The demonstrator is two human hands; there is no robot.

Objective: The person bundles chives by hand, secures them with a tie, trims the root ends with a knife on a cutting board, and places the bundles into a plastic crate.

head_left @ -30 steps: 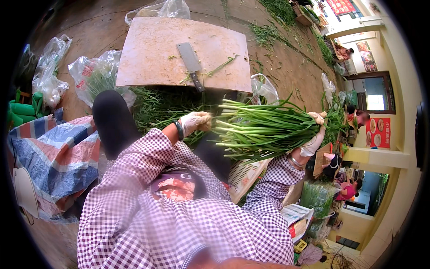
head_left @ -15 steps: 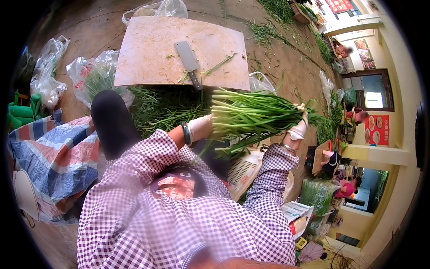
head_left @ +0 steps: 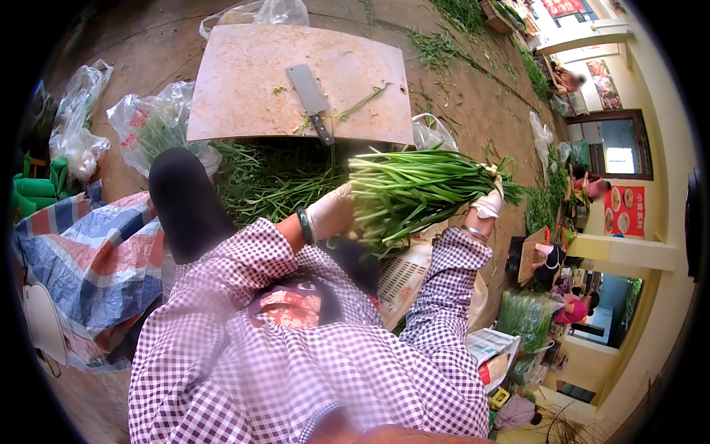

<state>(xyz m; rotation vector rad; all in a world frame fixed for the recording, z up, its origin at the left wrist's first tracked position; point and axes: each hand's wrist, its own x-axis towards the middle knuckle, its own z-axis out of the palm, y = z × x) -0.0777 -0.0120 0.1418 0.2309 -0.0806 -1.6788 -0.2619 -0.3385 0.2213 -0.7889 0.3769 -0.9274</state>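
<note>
Green onions point(head_left: 418, 194), a fat bunch of them, are up in the air between me and the worktop point(head_left: 244, 89), over toward its right corner. They're lying pretty much sideways, pale ends to my left and leafy tips to my right. My right grip point(head_left: 489, 200), in a whitish glove, is clasped around the leafy end. My left grip point(head_left: 330, 212), gloved too, is right up against the pale ends, but the fingers are hidden by the stalks so I can't tell if it's closed on any. Dark bracelet point(head_left: 304, 226) on my left wrist, silver bangle point(head_left: 474, 234) on the right, checked sleeves point(head_left: 248, 255) on both arms.

Up on the worktop there's a cleaver point(head_left: 308, 89) lying flat, handle toward me, with one loose stalk point(head_left: 364, 102) just right of it and a few green scraps around. Big messy heap of greens point(head_left: 270, 185) under the near edge. A cream plastic basket point(head_left: 403, 280) sits below the bunch, partly behind my right sleeve. Off to my left is a crumpled striped sheet point(head_left: 89, 259), with a clear bag of greens point(head_left: 159, 133) beyond it, beside the worktop.
</note>
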